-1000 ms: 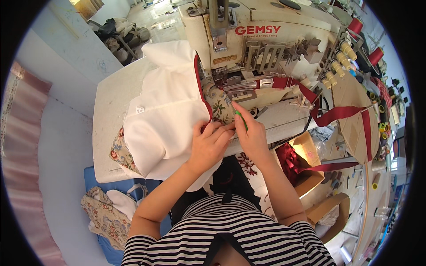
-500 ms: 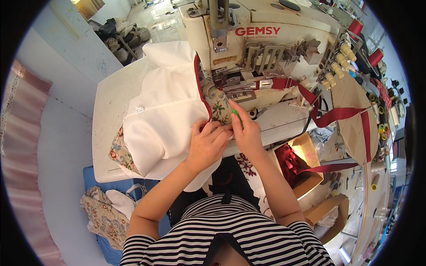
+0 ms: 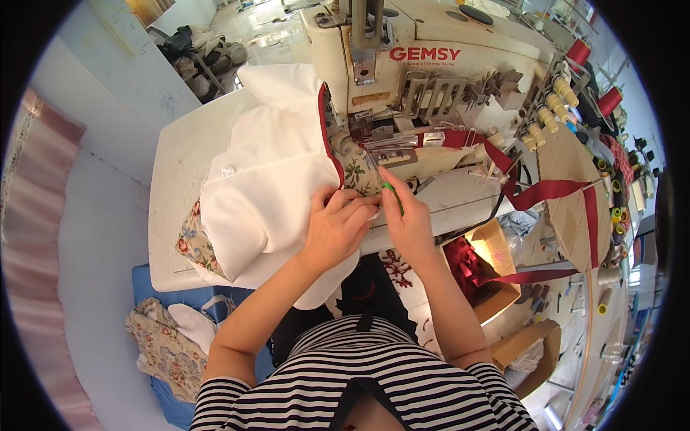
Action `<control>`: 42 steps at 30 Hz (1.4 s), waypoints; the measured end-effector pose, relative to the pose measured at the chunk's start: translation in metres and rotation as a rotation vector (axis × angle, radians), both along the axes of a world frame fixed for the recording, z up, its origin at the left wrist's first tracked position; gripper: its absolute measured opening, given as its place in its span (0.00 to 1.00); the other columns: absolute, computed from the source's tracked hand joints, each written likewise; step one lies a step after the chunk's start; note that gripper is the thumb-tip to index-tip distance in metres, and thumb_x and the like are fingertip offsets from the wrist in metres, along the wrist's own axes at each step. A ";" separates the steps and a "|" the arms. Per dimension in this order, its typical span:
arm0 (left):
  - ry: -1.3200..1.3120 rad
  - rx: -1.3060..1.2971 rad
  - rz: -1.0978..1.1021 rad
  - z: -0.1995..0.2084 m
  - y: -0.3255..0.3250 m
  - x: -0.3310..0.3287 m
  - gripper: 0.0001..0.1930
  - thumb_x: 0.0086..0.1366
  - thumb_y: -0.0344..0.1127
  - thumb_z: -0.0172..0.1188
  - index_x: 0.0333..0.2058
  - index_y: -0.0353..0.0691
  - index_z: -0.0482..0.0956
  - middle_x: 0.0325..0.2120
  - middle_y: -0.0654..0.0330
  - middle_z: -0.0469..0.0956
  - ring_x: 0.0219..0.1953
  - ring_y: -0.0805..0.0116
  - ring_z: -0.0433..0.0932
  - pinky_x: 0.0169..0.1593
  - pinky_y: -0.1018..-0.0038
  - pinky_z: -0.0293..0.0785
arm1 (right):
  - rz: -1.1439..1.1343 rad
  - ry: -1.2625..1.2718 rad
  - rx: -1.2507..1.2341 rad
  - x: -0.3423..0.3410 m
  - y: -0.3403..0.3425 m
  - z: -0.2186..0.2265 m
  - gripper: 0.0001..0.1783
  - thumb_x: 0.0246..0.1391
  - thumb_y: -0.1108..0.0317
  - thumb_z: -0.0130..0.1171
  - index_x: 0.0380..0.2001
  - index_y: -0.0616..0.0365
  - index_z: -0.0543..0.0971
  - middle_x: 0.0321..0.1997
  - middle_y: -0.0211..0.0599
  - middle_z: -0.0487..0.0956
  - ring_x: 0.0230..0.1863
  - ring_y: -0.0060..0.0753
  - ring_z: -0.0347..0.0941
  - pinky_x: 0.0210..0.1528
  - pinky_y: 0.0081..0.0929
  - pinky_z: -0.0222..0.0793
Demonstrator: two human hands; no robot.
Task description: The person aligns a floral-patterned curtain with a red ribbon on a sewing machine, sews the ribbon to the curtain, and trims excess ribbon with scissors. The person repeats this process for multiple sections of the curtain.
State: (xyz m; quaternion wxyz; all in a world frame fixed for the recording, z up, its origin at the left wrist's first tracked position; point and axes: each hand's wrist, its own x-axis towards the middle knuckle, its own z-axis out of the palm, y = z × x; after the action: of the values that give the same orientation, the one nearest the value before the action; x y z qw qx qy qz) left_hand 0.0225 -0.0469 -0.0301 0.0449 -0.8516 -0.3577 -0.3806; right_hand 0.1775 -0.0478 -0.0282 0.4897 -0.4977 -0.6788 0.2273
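Observation:
A white cloth piece [image 3: 266, 169] with dark red binding [image 3: 323, 136] along its right edge is spread over the sewing table; floral tapestry fabric [image 3: 357, 169] shows beside the binding near the presser foot. My left hand [image 3: 336, 228] is closed on the cloth's near right edge, its fingertips bunched by the red binding. In my right hand [image 3: 410, 223] is a slim green-handled tool [image 3: 394, 194] with a thin metal tip, whose exact kind I cannot make out. That tip points up and left toward the presser foot, over the floral fabric. The fingertips of both hands nearly meet.
The sewing machine [image 3: 445, 29] stands at the far side. Red binding tape [image 3: 546, 190] runs from its guide to the right and down to a cardboard box [image 3: 507, 248] of red cloth. More floral fabric [image 3: 169, 345] lies on a blue surface at lower left. Thread cones [image 3: 564, 90] stand at right.
My right hand and the green-handled tool have moved slightly right and down, the tip staying near the presser foot. My left hand keeps its grip on the cloth. The view has shifted a little.

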 end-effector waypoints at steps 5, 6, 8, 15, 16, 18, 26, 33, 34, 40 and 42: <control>0.001 -0.011 -0.003 0.001 0.000 -0.001 0.15 0.44 0.29 0.63 0.33 0.43 0.75 0.38 0.70 0.78 0.42 0.67 0.70 0.50 0.61 0.59 | 0.005 -0.012 -0.024 0.002 0.004 0.001 0.17 0.59 0.67 0.48 0.52 0.55 0.71 0.25 0.48 0.77 0.22 0.47 0.74 0.27 0.35 0.68; -0.002 -0.012 -0.003 0.000 0.001 -0.001 0.15 0.44 0.29 0.63 0.34 0.43 0.75 0.38 0.70 0.78 0.42 0.67 0.70 0.50 0.61 0.59 | -0.001 0.007 -0.037 0.001 0.004 0.001 0.17 0.60 0.67 0.48 0.52 0.55 0.72 0.26 0.48 0.78 0.23 0.47 0.74 0.28 0.35 0.69; -0.002 -0.016 -0.004 -0.001 0.001 -0.001 0.14 0.44 0.29 0.63 0.34 0.43 0.75 0.38 0.70 0.78 0.42 0.67 0.70 0.50 0.61 0.59 | -0.017 0.046 -0.065 -0.004 0.002 0.001 0.17 0.60 0.68 0.48 0.52 0.56 0.72 0.29 0.49 0.78 0.26 0.46 0.75 0.30 0.34 0.69; -0.012 -0.011 -0.012 0.002 0.000 0.000 0.14 0.44 0.28 0.63 0.33 0.43 0.75 0.38 0.69 0.78 0.41 0.67 0.71 0.50 0.61 0.59 | 0.028 0.319 0.025 -0.011 0.009 -0.014 0.16 0.62 0.67 0.47 0.52 0.57 0.72 0.43 0.48 0.78 0.40 0.42 0.77 0.43 0.28 0.70; -0.017 -0.013 -0.013 0.002 0.001 0.000 0.14 0.44 0.28 0.63 0.33 0.43 0.75 0.38 0.69 0.78 0.41 0.67 0.71 0.50 0.61 0.59 | 0.035 0.311 0.030 -0.010 0.010 -0.015 0.16 0.62 0.67 0.47 0.52 0.57 0.72 0.44 0.47 0.78 0.41 0.42 0.77 0.44 0.28 0.70; -0.023 -0.023 -0.014 0.002 0.002 0.000 0.14 0.45 0.28 0.63 0.33 0.43 0.75 0.37 0.69 0.78 0.41 0.66 0.71 0.50 0.61 0.59 | 0.039 0.243 0.023 -0.005 0.012 -0.014 0.16 0.62 0.66 0.47 0.51 0.57 0.72 0.44 0.46 0.78 0.41 0.42 0.77 0.44 0.27 0.70; -0.027 -0.040 -0.034 0.007 0.004 -0.005 0.14 0.45 0.28 0.62 0.34 0.43 0.75 0.36 0.68 0.78 0.42 0.66 0.71 0.50 0.61 0.59 | 0.012 -0.045 0.018 0.003 0.002 0.010 0.16 0.58 0.66 0.51 0.49 0.53 0.74 0.35 0.43 0.80 0.31 0.41 0.78 0.33 0.30 0.71; -0.022 -0.047 -0.048 0.008 0.007 -0.007 0.13 0.45 0.28 0.62 0.33 0.44 0.75 0.35 0.67 0.78 0.42 0.65 0.71 0.49 0.61 0.60 | -0.060 -0.220 0.050 -0.007 0.013 0.015 0.13 0.57 0.66 0.51 0.45 0.51 0.74 0.19 0.41 0.77 0.19 0.43 0.74 0.23 0.36 0.67; -0.020 -0.046 -0.047 0.008 0.007 -0.007 0.13 0.46 0.29 0.63 0.33 0.44 0.74 0.35 0.68 0.78 0.42 0.65 0.71 0.49 0.61 0.60 | -0.071 -0.236 0.064 -0.008 0.015 0.014 0.13 0.57 0.66 0.51 0.45 0.51 0.74 0.19 0.41 0.76 0.19 0.43 0.74 0.23 0.36 0.67; -0.039 -0.058 -0.041 0.007 0.007 -0.007 0.13 0.45 0.28 0.62 0.33 0.43 0.75 0.35 0.67 0.77 0.43 0.66 0.71 0.51 0.61 0.59 | -0.163 -0.294 0.083 -0.010 0.014 0.014 0.12 0.56 0.66 0.51 0.44 0.52 0.75 0.16 0.40 0.76 0.18 0.42 0.74 0.22 0.35 0.68; -0.036 -0.070 -0.043 0.008 0.007 -0.007 0.13 0.45 0.28 0.62 0.33 0.43 0.75 0.35 0.67 0.77 0.43 0.66 0.71 0.51 0.61 0.58 | -0.191 -0.297 0.109 -0.010 0.014 0.012 0.12 0.56 0.66 0.51 0.43 0.51 0.75 0.16 0.40 0.76 0.18 0.42 0.74 0.22 0.35 0.68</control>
State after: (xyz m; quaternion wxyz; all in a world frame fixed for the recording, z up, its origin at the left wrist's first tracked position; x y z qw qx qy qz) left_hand 0.0156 -0.0402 -0.0217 0.0004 -0.8531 -0.3533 -0.3839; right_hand 0.1674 -0.0342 -0.0161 0.4296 -0.5607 -0.7047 0.0665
